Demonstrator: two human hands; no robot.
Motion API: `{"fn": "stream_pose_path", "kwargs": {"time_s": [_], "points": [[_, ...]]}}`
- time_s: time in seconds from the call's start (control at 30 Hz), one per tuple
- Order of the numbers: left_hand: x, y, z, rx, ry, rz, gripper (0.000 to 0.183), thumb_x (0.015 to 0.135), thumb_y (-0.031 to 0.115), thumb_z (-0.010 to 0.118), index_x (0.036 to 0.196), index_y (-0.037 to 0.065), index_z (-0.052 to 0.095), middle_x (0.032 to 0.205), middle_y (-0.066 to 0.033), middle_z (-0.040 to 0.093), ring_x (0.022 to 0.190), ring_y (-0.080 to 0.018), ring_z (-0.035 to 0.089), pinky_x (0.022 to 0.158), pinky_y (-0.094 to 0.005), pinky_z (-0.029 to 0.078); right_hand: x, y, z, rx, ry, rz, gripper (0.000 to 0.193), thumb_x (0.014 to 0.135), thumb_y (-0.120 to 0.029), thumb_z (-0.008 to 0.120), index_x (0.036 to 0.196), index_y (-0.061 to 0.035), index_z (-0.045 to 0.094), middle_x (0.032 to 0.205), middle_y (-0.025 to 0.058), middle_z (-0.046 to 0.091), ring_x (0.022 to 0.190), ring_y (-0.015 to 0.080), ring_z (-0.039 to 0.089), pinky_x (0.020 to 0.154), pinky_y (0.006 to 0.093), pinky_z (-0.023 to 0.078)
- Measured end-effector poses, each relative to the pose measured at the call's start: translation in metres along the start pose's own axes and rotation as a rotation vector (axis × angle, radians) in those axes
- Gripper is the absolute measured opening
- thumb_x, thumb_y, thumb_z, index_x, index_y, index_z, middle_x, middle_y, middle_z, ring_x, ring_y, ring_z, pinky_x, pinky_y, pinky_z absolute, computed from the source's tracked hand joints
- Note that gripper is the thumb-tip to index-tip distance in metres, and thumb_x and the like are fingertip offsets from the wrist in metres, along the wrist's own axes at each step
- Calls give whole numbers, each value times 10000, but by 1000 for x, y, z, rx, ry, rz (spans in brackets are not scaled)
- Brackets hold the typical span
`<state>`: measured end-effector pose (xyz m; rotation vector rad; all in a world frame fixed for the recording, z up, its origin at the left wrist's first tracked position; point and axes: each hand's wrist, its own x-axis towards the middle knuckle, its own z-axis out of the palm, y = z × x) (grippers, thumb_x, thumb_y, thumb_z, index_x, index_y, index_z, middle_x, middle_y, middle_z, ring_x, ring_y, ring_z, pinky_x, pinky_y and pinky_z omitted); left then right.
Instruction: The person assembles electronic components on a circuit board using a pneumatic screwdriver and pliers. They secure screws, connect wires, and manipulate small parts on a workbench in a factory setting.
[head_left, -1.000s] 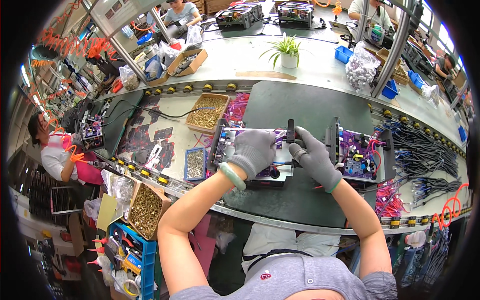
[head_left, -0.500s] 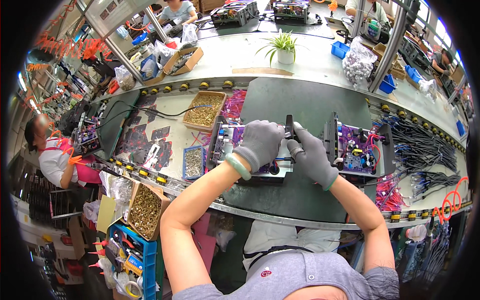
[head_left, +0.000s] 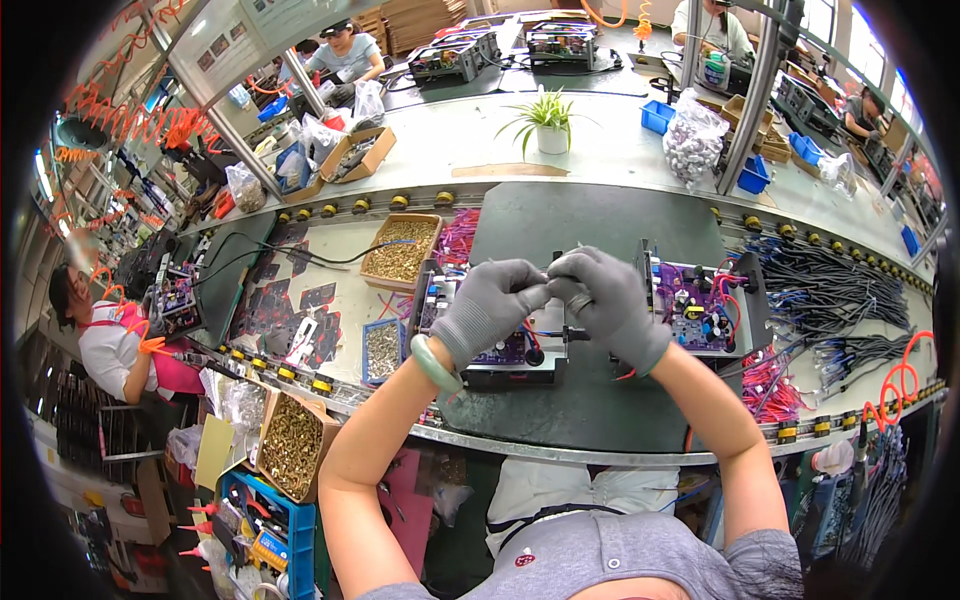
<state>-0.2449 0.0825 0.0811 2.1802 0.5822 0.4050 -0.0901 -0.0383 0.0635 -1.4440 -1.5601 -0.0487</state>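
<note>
My left hand (head_left: pixel 492 308) and my right hand (head_left: pixel 606 306), both in grey gloves, meet above an open electronic unit (head_left: pixel 512 352). Their fingers are pinched together, fingertips close to each other. Whatever is between them is too small or too hidden to name. The unit has a purple circuit board, dark side walls and red and blue wires; my left hand covers part of it. To its right stands a second unit (head_left: pixel 700 305) with a similar purple board and red wires, near my right hand. Both units rest on a dark green work surface (head_left: pixel 600 410).
Left of the units are a carton of brass-coloured small parts (head_left: pixel 402 250) and a blue tray of silver screws (head_left: pixel 382 352). Black cables (head_left: pixel 840 300) and red-pink wires (head_left: pixel 768 385) lie to the right. A co-worker (head_left: pixel 115 335) handles another unit at far left.
My hands have come off the upright black piece at the unit's far edge, and their fingertips have come together above the unit. The whole view has shifted slightly.
</note>
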Motion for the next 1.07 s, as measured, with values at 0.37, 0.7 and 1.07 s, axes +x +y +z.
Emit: {"fn": "stream_pose_path", "kwargs": {"time_s": [0.37, 0.7, 1.07], "points": [[7, -32, 17, 713, 167, 291, 106, 818, 227, 696, 811, 122, 695, 789, -58, 636, 780, -287, 657, 686, -415, 533, -24, 8, 17, 12, -258, 558, 707, 889, -298, 684, 1431, 43, 384, 1313, 270, 557, 1234, 379, 563, 1047, 411, 451], [22, -32, 22, 846, 118, 481, 138, 754, 162, 694, 693, 98, 588, 733, -73, 601, 703, -275, 637, 618, -412, 510, -29, 11, 29, -88, -246, 512, 671, 870, -184, 636, 1441, 26, 352, 1299, 245, 516, 1107, 402, 609, 938, 437, 513], [8, -24, 24, 973, 161, 240, 209, 782, 275, 734, 820, 91, 644, 864, -98, 678, 840, -285, 689, 716, -371, 565, -45, 28, 14, -8, -190, 505, 712, 893, -323, 616, 1446, 26, 333, 1275, 281, 516, 1110, 451, 595, 943, 495, 497]]}}
